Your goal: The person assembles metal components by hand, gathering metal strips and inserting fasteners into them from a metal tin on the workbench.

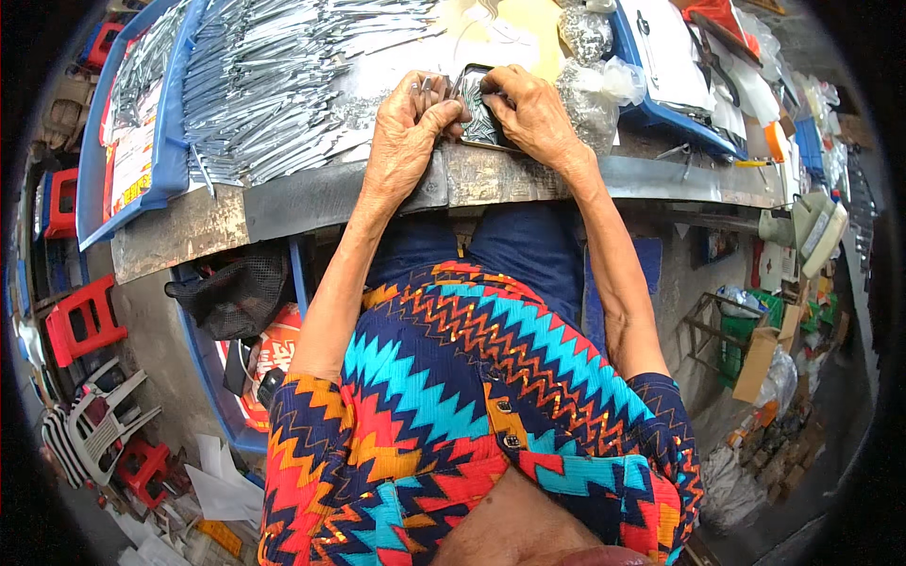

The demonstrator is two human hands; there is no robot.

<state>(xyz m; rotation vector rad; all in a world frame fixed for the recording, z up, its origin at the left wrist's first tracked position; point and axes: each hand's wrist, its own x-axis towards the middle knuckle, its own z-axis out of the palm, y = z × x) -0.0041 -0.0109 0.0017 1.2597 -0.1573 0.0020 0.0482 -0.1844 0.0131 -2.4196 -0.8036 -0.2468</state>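
At the table's front edge my left hand (408, 137) is closed, its fingers curled round a slim metal piece (457, 87) that pokes up beside the thumb. My right hand (536, 115) bends over a small dark-rimmed tray (493, 145), thumb and fingertips drawn together; anything in them is hidden. Small silvery metal pins (478, 121) lie in the tray between both hands. Left of my left hand, a broad heap of long thin metal rods (269, 90) covers the table.
A blue tray (170, 141) borders the rods at the left. Clear plastic bags (590, 94) lie beside my right hand, with another blue tray (661, 118) and pliers (715, 66) beyond. Under the table stands a blue crate (222, 391); red stools (87, 321) are farther left.
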